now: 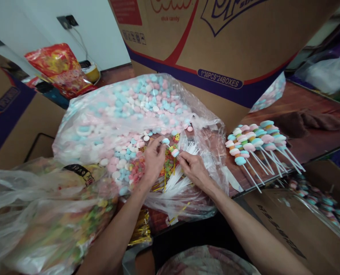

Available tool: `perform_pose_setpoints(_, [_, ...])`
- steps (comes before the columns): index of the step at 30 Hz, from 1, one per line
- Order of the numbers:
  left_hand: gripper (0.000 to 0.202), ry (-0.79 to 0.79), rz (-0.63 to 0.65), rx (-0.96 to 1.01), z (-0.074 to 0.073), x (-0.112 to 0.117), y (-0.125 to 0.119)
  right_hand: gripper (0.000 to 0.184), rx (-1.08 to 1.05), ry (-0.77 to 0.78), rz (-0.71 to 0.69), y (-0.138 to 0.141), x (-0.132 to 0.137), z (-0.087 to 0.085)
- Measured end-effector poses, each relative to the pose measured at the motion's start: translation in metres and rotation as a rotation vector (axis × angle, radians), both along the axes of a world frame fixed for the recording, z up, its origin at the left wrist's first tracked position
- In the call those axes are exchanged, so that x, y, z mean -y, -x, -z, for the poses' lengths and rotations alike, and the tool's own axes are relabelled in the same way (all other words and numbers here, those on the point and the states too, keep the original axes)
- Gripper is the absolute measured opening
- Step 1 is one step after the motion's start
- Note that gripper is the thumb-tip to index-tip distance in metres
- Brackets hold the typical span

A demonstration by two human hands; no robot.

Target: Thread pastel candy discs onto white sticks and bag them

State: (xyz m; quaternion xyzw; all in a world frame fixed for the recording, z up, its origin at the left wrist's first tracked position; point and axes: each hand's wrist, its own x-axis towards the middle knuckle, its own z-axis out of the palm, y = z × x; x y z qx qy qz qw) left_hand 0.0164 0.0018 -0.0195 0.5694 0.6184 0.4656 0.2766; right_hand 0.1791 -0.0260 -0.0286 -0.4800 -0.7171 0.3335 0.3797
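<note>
My left hand [155,157] pinches a blue and white marshmallow [165,141] between thumb and fingertips. Close beside it, my right hand [195,168] is closed on a candy skewer [174,152], with a pink-and-blue marshmallow and small coloured gummy rings showing on it. Its stick is mostly hidden by the fingers. Under both hands lie loose gummy rings [137,171], white sticks [178,179] and gold twist ties [165,177]. Behind them, a large clear bag [124,110] spills pink, white and blue marshmallows towards my left hand.
Finished candy skewers [251,141] lie stacked at the right of the table. A big carton [172,49] stands behind. A plastic bag of gummies [81,221] fills the lower left. At lower right, an open carton [295,225] holds more skewers. A red snack bag [62,70] stands back left.
</note>
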Motion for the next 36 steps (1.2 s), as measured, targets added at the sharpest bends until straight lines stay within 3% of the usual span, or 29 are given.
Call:
perform_pose_setpoints(6, [0.027,-0.145,-0.017,-0.242,0.004,0.010,-0.012,0.028,-0.041,0.041,0.053,0.001,0.003,0.002])
perform_pose_setpoints(15, [0.028,-0.091,-0.042,-0.235,0.008,0.021,-0.020,0.029,-0.083,0.047,0.088,0.003,0.003,0.003])
perform_pose_setpoints(22, [0.038,-0.076,0.180,-0.223,0.000,0.030,-0.025,0.029,-0.073,0.061,0.142,0.003,0.004,0.003])
perform_pose_setpoints(26, [0.035,-0.002,0.201,-0.057,-0.002,0.012,-0.012,0.030,-0.063,0.056,0.192,0.005,0.003,0.004])
perform_pose_setpoints(29, [0.031,0.047,0.101,0.022,-0.001,-0.013,0.003,0.029,-0.042,0.029,0.235,0.005,0.004,0.004])
perform_pose_setpoints(32, [0.026,0.050,0.086,-0.256,-0.001,-0.033,0.010,0.027,-0.029,0.011,0.286,0.003,0.004,0.003])
perform_pose_setpoints(36, [0.027,0.006,0.245,-0.586,-0.004,-0.046,-0.006,0.025,-0.012,-0.001,0.317,0.002,0.004,0.003])
